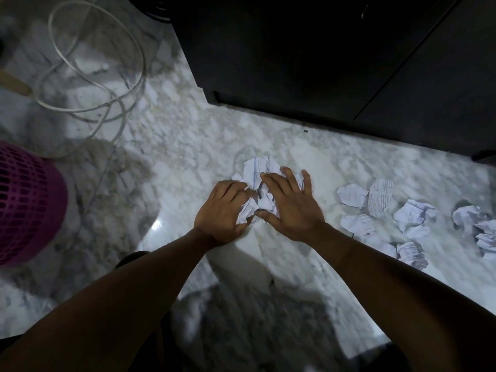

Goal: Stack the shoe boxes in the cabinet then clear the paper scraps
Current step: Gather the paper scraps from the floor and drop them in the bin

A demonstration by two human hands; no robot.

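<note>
A small heap of crumpled white paper scraps (256,170) lies on the marble floor (188,146) in front of the dark cabinet (308,55). My left hand (222,210) curls around the heap's left side, fingers bent onto the paper. My right hand (292,205) lies flat over its right side, fingers spread and pressing down. Several more crumpled scraps (381,201) are scattered on the floor to the right, apart from both hands. The cabinet's doors are shut; no shoe boxes show.
A purple plastic mesh basket (26,205) stands at the left edge. A looped white cable (102,63) lies on the floor at the upper left, beside a wooden stick (14,83). My knees shade the floor below.
</note>
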